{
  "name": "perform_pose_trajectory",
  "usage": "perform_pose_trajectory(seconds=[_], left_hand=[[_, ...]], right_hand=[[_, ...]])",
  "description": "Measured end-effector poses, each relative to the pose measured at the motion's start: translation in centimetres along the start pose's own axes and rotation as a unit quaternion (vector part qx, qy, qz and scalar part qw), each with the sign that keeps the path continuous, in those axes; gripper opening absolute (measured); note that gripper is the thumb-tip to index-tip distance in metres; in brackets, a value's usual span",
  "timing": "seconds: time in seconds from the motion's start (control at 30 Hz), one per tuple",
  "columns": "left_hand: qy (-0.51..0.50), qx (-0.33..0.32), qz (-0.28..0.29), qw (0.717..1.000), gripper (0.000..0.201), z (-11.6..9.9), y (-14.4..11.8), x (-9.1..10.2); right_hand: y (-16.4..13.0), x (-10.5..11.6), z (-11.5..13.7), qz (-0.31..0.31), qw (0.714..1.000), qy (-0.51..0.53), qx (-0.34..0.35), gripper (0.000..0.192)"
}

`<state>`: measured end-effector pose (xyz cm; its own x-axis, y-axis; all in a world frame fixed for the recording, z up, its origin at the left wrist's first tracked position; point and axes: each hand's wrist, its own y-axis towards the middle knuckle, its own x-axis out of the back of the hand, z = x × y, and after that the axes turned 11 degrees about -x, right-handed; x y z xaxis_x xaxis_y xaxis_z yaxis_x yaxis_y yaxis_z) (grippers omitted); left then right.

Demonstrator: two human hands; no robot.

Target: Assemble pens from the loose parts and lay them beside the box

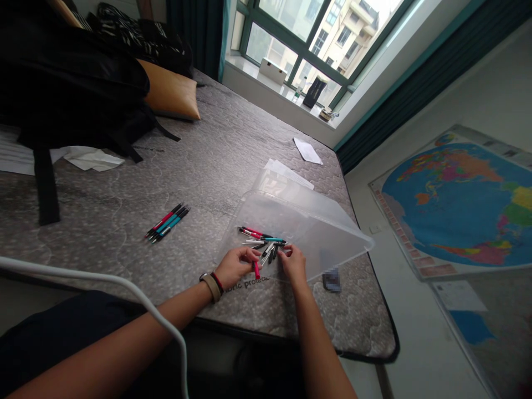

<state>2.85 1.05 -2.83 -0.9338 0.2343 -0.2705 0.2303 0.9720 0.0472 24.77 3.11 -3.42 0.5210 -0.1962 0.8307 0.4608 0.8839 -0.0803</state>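
Holding loose pens [268, 250], the translucent bin [310, 224] seems tipped sideways.

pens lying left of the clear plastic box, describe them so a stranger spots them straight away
On the grey mattress, find the clear plastic box, then look to its left. There lies a slanting row of red and teal pens with black ends. Unlike the jumbled pens at the box, these lie neatly side by side.

A watch [212, 287] with a tan strap and a thin red cord [218, 281] circle the left wrist, the right forearm [313, 327] unadorned.
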Motion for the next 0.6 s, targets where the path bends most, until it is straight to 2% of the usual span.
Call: perform_pose_trajectory(seconds=[0.2,0.43,0.6], left_hand=[[-0.035,0.015,-0.015,0.999,0.029,0.5,0.3,0.2],[-0.079,0.026,-0.013,0.996,0.033,-1.3,0.4,0.1],[-0.1,0.036,-0.018,0.994,0.034,-2.2,0.3,0.1]], right_hand=[[0.1,0.0,0.0,0.015,1.0,-0.002,0.003,0.024],[0.2,-0.3,0.0,-0.001,1.0,-0.001,0.007,0.018],[0.4,0.0,0.5,-0.031,0.998,0.056,-0.016,0.036]])
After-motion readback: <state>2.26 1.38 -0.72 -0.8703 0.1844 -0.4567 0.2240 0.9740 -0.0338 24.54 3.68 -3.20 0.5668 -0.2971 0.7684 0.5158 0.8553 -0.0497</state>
